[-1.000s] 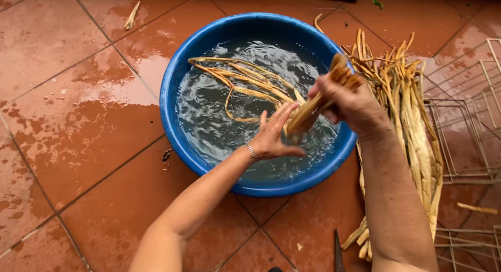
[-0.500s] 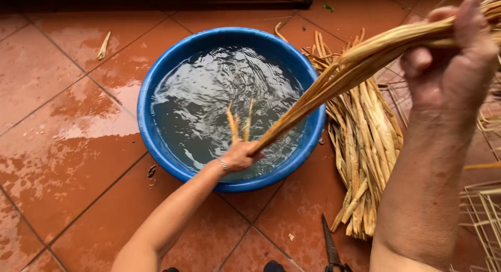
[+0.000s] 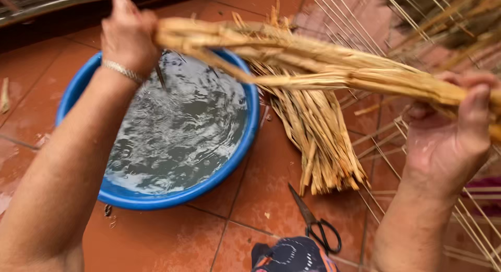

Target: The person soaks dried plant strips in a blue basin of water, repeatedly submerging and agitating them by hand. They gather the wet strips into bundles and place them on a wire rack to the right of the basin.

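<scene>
Left hand (image 3: 128, 39) closed round one end of wet straw bundle (image 3: 313, 63); right hand (image 3: 451, 136) clamped on other end. Bundle held level, lifted clear above far rim of blue basin (image 3: 156, 199). Step judged: soaked bundle being handled taut. Firm two-handed grip called for next; scissors (image 3: 315, 225) lie on tiled floor (image 3: 172, 240).

The left hand (image 3: 128, 39) hides the bundle (image 3: 323, 68)'s near-left end; its right end runs off the frame. The left arm covers the basin (image 3: 245, 141)'s left rim. Far-right stalks (image 3: 449, 16) are blurred.
</scene>
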